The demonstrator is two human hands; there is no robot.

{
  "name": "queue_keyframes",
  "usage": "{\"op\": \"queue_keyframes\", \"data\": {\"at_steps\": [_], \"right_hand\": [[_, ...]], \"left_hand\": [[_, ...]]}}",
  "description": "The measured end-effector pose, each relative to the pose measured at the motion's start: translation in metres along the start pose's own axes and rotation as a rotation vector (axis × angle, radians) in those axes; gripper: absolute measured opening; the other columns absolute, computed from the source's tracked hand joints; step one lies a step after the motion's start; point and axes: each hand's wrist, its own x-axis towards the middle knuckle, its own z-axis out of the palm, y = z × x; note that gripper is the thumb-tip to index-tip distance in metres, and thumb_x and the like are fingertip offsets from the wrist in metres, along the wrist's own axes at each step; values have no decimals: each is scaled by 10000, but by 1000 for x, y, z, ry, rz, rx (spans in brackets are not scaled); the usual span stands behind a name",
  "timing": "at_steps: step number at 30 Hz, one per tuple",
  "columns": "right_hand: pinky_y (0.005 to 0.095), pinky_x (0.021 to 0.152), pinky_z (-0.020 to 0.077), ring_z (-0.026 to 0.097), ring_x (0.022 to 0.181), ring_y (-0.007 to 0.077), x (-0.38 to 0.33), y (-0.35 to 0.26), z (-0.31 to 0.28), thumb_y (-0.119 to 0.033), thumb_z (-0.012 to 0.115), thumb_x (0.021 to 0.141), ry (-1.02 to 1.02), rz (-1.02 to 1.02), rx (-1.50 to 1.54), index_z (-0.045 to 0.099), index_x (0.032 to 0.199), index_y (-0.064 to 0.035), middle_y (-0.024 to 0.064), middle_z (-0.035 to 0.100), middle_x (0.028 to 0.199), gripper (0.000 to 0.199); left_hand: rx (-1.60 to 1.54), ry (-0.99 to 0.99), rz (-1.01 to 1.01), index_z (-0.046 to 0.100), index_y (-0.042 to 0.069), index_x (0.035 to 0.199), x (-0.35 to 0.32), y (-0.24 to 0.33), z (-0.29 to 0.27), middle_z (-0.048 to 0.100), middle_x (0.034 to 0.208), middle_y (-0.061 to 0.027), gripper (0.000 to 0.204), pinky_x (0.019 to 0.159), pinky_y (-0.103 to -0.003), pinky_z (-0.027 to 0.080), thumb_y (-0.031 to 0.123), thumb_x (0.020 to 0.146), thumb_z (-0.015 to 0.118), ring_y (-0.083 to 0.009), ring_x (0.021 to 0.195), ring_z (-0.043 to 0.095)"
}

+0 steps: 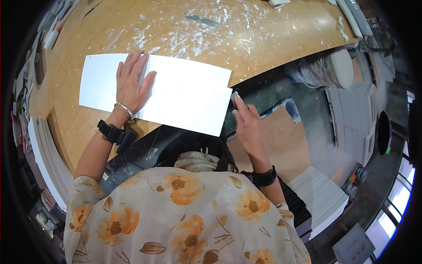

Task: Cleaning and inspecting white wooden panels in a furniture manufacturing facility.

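A long white panel (184,94) lies at the table's near edge, its right part jutting out past the wood. Its right end has a small step cut into the upper corner. My left hand (132,86) rests flat on the panel's left half, fingers stretched out and thumb apart. Just off the panel's right end is my right hand (248,119), its fingers bent and drawn together around a small pale thing at the fingertips. What that thing is I cannot make out.
The wooden table (281,39) carries white smears and a flat grey strip (202,20). Stacked white boards (50,163) stand at the left, more board stacks (316,198) at the lower right. A brown sheet (281,145) lies below my right hand, near a large spool (327,70).
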Motion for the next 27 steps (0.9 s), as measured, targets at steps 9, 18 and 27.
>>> {"op": "queue_keyframes", "data": {"at_steps": [9, 18, 27], "right_hand": [[403, 599, 464, 554, 666, 331, 31, -46, -50, -129, 513, 817, -189, 17, -425, 503, 1096, -107, 158, 522, 783, 279], [385, 616, 479, 571, 701, 333, 42, -59, -37, -70, 441, 808, -439, 12, -608, 502, 1110, -28, 196, 532, 819, 310], [375, 591, 478, 573, 695, 324, 17, -51, -39, -64, 455, 800, -509, -73, -520, 497, 1118, -50, 188, 529, 785, 321]], "left_hand": [[3, 6, -6, 408, 91, 1247, -3, -1, -1, 347, 1329, -106, 468, 1048, -410, 139, 300, 835, 481, -245, 1249, 281], [10, 15, 5, 406, 110, 1247, -1, -2, 3, 352, 1322, -99, 474, 1047, -408, 139, 331, 834, 478, -243, 1252, 274], [16, -12, -19, 399, 101, 1252, -2, -1, 2, 340, 1331, -108, 475, 1050, -405, 131, 308, 832, 479, -252, 1254, 268]]}}
